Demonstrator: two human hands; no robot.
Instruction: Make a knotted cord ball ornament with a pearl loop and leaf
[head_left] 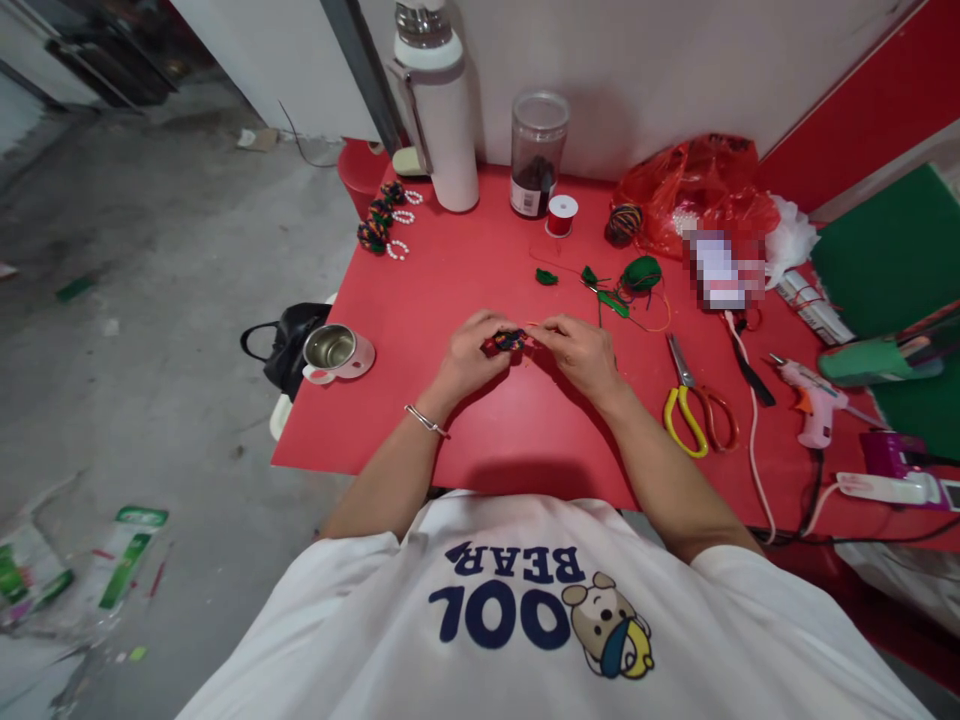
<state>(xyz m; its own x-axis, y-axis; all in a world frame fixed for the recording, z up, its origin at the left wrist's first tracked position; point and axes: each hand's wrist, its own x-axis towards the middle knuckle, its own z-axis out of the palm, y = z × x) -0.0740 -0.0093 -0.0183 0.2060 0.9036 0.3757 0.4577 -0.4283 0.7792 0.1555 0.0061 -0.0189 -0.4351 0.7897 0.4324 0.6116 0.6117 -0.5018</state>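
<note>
Above the middle of the red table, my left hand [474,352] is closed on a small multicoloured crocheted piece [511,341], mostly dark with red and yellow bits. My right hand [576,350] is pinched at the piece's right side. A thin reddish strand or tip shows at its fingertips, too small to name. Beyond the hands lie a green crocheted leaf-like piece [547,277] and a slim green-handled tool [613,303]. Green yarn [641,273] is wound in a ball, with a multicoloured yarn ball [624,225] behind it.
Scissors [685,390] and a pink glue gun [817,402] with cables lie right. A metal cup [337,352] stands near the left edge. At the back are a white thermos [442,120], a jar [537,150], a red thread spool [562,215] and a red bag [697,185].
</note>
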